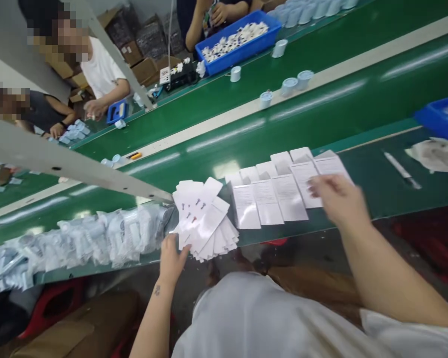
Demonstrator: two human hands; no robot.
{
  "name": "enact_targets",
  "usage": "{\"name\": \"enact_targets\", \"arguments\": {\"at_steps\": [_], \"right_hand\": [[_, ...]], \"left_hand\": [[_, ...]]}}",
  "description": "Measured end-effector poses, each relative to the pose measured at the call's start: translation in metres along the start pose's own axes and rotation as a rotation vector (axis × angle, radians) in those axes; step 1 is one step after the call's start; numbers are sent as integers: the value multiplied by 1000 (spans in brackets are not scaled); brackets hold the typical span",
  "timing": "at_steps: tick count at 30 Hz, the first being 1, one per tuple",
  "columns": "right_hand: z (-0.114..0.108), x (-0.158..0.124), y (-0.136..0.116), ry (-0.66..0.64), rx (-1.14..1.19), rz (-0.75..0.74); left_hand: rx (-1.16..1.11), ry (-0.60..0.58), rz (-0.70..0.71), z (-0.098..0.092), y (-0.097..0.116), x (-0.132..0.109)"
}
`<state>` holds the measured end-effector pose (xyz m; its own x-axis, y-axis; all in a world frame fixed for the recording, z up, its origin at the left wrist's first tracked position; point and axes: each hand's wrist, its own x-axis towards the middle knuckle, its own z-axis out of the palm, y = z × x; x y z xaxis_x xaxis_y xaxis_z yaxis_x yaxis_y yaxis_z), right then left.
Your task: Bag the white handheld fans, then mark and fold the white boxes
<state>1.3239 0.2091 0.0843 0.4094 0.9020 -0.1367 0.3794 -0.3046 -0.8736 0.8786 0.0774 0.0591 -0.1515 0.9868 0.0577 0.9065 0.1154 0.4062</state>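
Note:
My left hand [174, 259] rests at the near left corner of a fanned stack of white paper pieces [212, 226], its thumb and fingers apart. Several small screws [194, 219], one of them reddish, lie on top of that stack. To the right, a row of overlapping white paper sleeves [269, 199] with raised flaps and printed fronts lies along the bench. Over the right end of this row is my right hand [339, 199], slightly blurred, its fingers bent and drawn together. Whatever may be between those fingertips is hidden.
Bagged pale-blue parts [115, 233] line the bench at left, near a slanting metal post [78, 159]. A white pen-like tool [401, 169], crumpled material [433, 154] and a blue bin [442, 119] are at right. Beyond the green conveyor [321, 109], several people sit near pale-blue cups [289, 87].

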Motion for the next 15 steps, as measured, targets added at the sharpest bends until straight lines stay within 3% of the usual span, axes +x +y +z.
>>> {"name": "enact_targets", "arguments": {"at_steps": [3,4,5,8,12,15], "right_hand": [[83,-80,-42,-840,68,-2],[110,-104,-52,-1026,62,-24],[135,-126,-60,-1132,69,-46],[196,-172,-72,-1187,153,17],[248,-201,-81,-1165,230,207],[276,-212,-90,-1077,273,292]], "left_hand": [[-15,15,-57,14,-8,1],[11,70,-86,13,-13,5],[57,136,-125,8,-19,9],[251,225,-299,-13,-46,27],[393,7,-422,-27,-82,52],[380,-11,-383,-25,-94,61]]}}
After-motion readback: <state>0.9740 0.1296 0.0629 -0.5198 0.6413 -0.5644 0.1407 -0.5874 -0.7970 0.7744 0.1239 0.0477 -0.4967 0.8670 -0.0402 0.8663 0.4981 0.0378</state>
